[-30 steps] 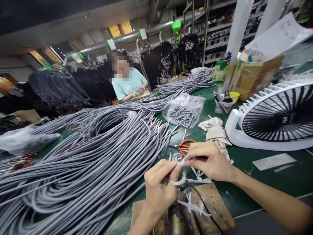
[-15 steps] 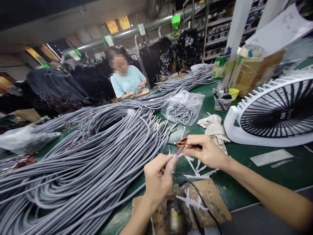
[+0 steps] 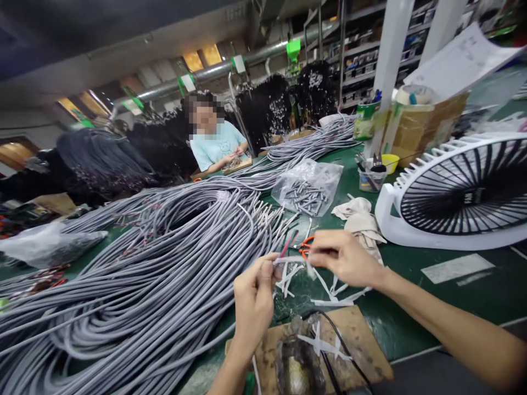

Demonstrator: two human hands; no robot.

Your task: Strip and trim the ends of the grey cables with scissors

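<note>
My left hand [image 3: 254, 293] is closed in a pinch on a cable end, where thin red and green wires [image 3: 287, 245] stick out past the fingertips. From there a whitish strip [image 3: 293, 258] stretches across to my right hand [image 3: 345, 257], whose fingers are pinched on its other end. Orange-handled cutters [image 3: 305, 246] lie on the table just behind the right fingertips, partly covered by them. Below the hands, white strip scraps [image 3: 288, 282] are scattered. A big heap of grey cables [image 3: 164, 274] lies left of my left hand.
A clear bag of short grey pieces [image 3: 307, 189] lies ahead, with a cloth [image 3: 362, 219] and a white fan [image 3: 461, 192] to the right. Nearest me is a stained board [image 3: 358, 340] with a dark metal object and black cord. Across the table sits a person [image 3: 218, 145].
My hands have drawn apart, the left moving slightly left. The whitish strip now spans between them, and the red and green wires point up from the left fingers.
</note>
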